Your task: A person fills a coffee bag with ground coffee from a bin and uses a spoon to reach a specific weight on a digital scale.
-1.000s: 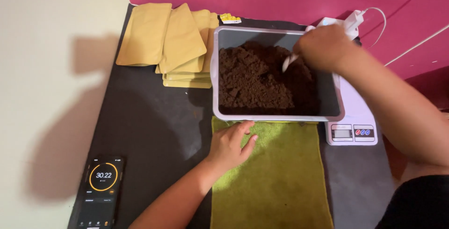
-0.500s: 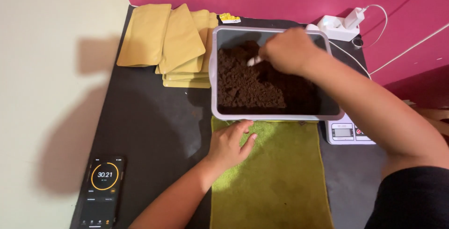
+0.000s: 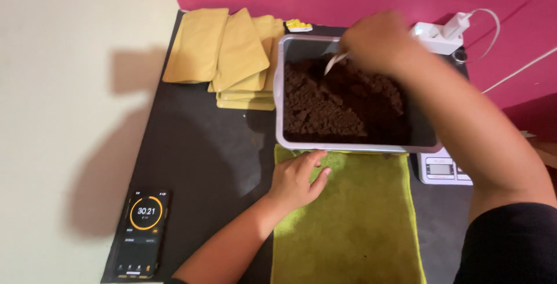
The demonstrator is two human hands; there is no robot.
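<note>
Shifted since the earlier frames: the right hand (image 3: 377, 40) is travelling leftward across the tray, from the right edge by the scale to the back-left part of the heap.

Item 1, right hand: I am seeing it curled shut around a small pale scoop or spoon (image 3: 335, 62), whose tip is meeting the top of the brown granular material (image 3: 339, 101). I judge that a fresh portion is being dug out, though whether anything is loaded on the tip I cannot tell.

Item 2, left hand (image 3: 299, 181): it is lying flat, fingers loosely spread, pressing on the near-left corner of the olive-green towel (image 3: 354, 226); unchanged in place against the earlier frames.

Item 3, grey rectangular tray (image 3: 280, 92): it is sitting on the white digital scale (image 3: 444, 169), just beyond the towel, holding the brown material heaped toward the left.

Item 4, tan flat pouches (image 3: 232, 52): they are lying fanned on the black tabletop (image 3: 197, 145), left of the tray, untouched.

Item 5, phone (image 3: 143, 232): its timer dial is running at the near-left edge, its reading advancing slightly.

Item 6, white plug adapter (image 3: 438, 33): it is resting behind the tray.
</note>
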